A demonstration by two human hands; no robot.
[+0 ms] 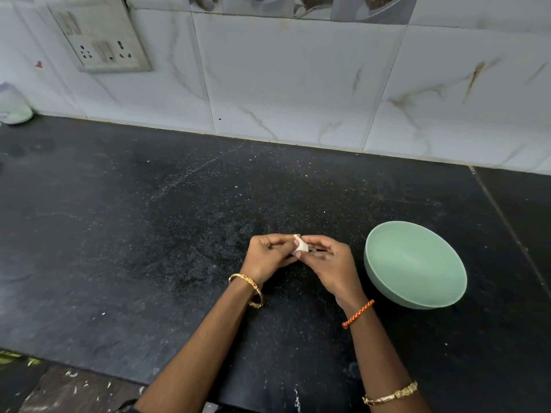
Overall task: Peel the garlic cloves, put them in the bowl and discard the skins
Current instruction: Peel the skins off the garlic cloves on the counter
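A small white garlic clove (300, 246) is held between both hands just above the black countertop (149, 234). My left hand (268, 255) pinches it from the left with curled fingers. My right hand (328, 262) grips it from the right, thumb and fingertips on the clove. A pale green bowl (396, 296) stands on the counter right of my right hand, and its inside looks bare. Most of the clove is hidden by my fingers.
A tiled wall with a switch and socket plate (101, 40) runs along the back of the counter. A white plastic container (13, 105) sits at the far left against the wall. The counter's front edge lies at the lower left.
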